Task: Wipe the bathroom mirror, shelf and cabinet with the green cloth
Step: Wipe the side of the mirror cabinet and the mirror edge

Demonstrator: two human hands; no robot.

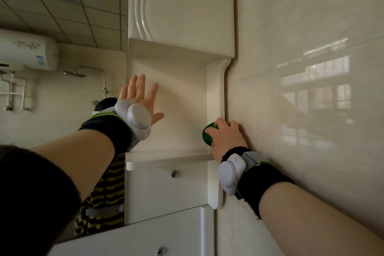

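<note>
L hand [138, 97] is up w/ fingers straight and spread, palm toward the back panel of the open niche, right by the mirror [62, 114] edge; can't tell if it touches the panel. It holds nothing. R hand [225, 137] has fingers curled tight round the bunched green cloth [207, 135], pressing it vs. the niche's right side panel, just above the right end of the shelf [166, 155]. The hands are well apart, L higher than R. White trackers sit on black bands on both wrists. Cabinet [182, 6] door w/ curved moulding is above the niche; a drawer w/ metal knob [174, 173] is below the shelf. Glossy tiled wall [301, 27] runs along the right. The mirror reflects a water heater [27, 52] and shower head [74, 74].
</note>
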